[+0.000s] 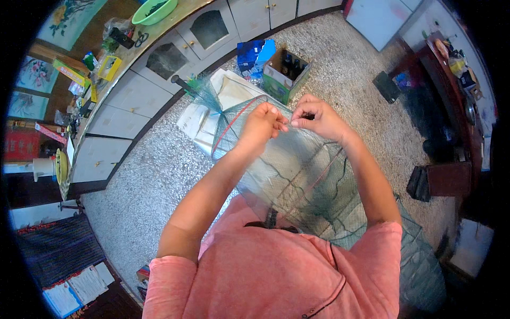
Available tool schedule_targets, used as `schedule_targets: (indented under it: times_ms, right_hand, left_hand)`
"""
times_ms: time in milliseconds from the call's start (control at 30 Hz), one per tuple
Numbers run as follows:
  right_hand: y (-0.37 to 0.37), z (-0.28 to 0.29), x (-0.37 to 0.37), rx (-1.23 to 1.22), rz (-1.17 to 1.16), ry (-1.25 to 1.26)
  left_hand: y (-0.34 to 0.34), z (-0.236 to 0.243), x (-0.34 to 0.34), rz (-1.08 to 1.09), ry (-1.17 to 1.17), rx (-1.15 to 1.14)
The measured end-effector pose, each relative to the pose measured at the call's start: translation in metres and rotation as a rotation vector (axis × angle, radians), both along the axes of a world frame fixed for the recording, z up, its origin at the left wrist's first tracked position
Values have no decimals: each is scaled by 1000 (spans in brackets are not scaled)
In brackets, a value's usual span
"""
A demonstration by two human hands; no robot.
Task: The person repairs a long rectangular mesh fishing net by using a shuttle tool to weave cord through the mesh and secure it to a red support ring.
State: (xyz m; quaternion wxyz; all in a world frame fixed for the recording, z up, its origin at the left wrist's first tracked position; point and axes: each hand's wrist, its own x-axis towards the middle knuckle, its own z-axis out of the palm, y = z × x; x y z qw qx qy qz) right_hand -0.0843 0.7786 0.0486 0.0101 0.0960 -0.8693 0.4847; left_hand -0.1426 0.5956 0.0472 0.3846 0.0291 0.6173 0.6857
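A long green mesh net (313, 181), shaped like a tube with hoops in it, stretches under my hands and past my right side. Its far left end gathers to a narrow neck tied with blue string (217, 112), beside a reddish hoop (234, 121). My left hand (261, 126) is closed above the net, fingertips pinched. Close to it, thumb against bent fingers, my right hand (320, 120) pinches too. The fingertips nearly meet over the mesh; what they hold is too small to make out.
Pale folded sacking (204, 125) lies on the speckled floor beneath the net. Beyond stand an open carton with dark bottles (287, 74) and a blue box (254, 56). White cabinets (119, 98) carry a cluttered counter with a green basin (154, 13). Dark furniture (451, 80) lines the right.
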Motion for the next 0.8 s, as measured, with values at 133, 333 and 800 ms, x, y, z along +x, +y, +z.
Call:
schedule_targets:
  times_ms: [133, 333, 800]
  right_hand:
    - [-38, 48, 4, -147, -46, 77]
    - [-55, 168, 4, -655, -51, 508]
    - [7, 52, -13, 553, -86, 202]
  left_hand:
    - [8, -10, 5, -23, 217, 15]
    - [15, -1, 32, -193, 866, -99]
    - [-14, 24, -32, -2, 19, 10]
